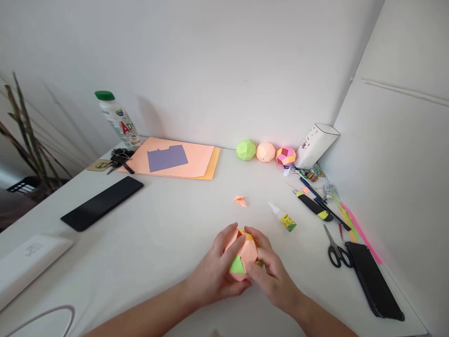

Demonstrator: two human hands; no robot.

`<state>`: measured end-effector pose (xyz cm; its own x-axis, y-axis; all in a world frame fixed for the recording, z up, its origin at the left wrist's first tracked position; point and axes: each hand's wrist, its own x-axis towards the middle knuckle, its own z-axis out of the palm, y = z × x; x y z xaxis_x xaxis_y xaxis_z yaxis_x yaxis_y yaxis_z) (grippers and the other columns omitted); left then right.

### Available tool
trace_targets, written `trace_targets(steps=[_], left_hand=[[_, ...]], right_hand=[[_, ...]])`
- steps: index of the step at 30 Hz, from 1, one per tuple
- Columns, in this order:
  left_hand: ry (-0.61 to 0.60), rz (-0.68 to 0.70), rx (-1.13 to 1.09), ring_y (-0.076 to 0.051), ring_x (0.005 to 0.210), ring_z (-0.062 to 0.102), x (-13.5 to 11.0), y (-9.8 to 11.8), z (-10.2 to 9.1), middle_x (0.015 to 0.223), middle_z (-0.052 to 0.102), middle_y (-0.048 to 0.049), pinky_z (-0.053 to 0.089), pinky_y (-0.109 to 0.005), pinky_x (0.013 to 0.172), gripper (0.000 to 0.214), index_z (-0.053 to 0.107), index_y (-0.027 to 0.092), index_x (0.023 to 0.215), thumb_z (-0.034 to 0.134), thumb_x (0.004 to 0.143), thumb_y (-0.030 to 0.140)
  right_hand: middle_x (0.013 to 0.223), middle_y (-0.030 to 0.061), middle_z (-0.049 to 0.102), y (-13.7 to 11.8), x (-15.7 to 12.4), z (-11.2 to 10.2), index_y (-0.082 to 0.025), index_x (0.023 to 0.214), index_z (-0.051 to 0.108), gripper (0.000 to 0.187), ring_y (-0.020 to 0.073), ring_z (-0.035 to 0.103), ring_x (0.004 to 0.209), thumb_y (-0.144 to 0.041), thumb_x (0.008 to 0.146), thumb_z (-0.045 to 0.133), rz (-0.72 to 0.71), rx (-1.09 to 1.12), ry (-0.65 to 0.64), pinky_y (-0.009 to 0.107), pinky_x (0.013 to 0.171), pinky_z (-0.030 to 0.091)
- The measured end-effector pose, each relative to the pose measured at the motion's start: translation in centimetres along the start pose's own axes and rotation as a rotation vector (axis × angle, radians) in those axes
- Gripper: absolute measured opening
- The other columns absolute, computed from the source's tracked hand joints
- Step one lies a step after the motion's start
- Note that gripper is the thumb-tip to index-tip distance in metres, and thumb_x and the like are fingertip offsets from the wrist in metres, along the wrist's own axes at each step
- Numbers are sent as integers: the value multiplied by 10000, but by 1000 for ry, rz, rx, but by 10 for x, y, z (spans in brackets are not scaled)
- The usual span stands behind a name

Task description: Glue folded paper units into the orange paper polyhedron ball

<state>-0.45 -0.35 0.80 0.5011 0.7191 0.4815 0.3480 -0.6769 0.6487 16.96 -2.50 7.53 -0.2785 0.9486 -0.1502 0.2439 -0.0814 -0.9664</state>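
- Because no flat side is offered by its round body, the many-coloured paper ball (249, 255) seems to be cupped from both sides, squarely between the two hands
- Its left flank is gripped by the left hand (210, 274), with fingers laid over the top, presumably so that the panels are steadied
- Its right flank is gripped by the right hand (277, 278), whose fingertips are pressed against the panels, as if for a finer hold
- Just beyond the grip, a small folded paper piece (240, 201) is set, likely within easy reach
- Beyond the grip and to its right, a glue bottle (285, 219) is laid on its side, nozzle turned away
- Farther right of the grip, scissors (336, 248) and a cutter (312, 205) are placed, perhaps so that the blades are held apart
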Motion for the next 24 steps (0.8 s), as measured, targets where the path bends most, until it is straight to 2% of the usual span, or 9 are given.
trace_targets(steps=[8, 14, 19, 24], left_hand=[[19, 17, 7, -364, 1337, 307, 1, 0, 0, 1461, 181, -203, 477, -499, 980, 973, 171, 226, 1445, 738, 661, 125], [10, 7, 20, -366, 1340, 314, 1, 1, -1, 1455, 197, -208, 485, -488, 977, 906, 216, 203, 1420, 730, 675, 153], [-2, 20, 5, -360, 1348, 301, 2, -1, -1, 1458, 194, -207, 469, -494, 997, 908, 193, 201, 1438, 717, 697, 168], [-29, 4, -6, -347, 1329, 317, 1, -2, -2, 1463, 178, -201, 455, -503, 1004, 899, 186, 217, 1444, 712, 715, 185]], right_hand=[[1497, 47, 303, 0, 1, -4, -216, 801, 641, 133, 252, 352, 1342, -254, 863, 529, 27, 81, -39, 387, 1032, 397], [1494, 44, 315, -2, 2, -5, -213, 817, 688, 106, 256, 316, 1368, -246, 829, 588, 32, 49, -63, 388, 1075, 359], [1444, 65, 379, -4, 2, -2, -205, 794, 670, 126, 245, 406, 1301, -212, 838, 553, 36, 10, 0, 357, 1002, 426], [1438, 55, 376, -3, 2, 0, -214, 858, 655, 151, 231, 424, 1281, -197, 860, 504, 20, 4, -10, 326, 950, 468]])
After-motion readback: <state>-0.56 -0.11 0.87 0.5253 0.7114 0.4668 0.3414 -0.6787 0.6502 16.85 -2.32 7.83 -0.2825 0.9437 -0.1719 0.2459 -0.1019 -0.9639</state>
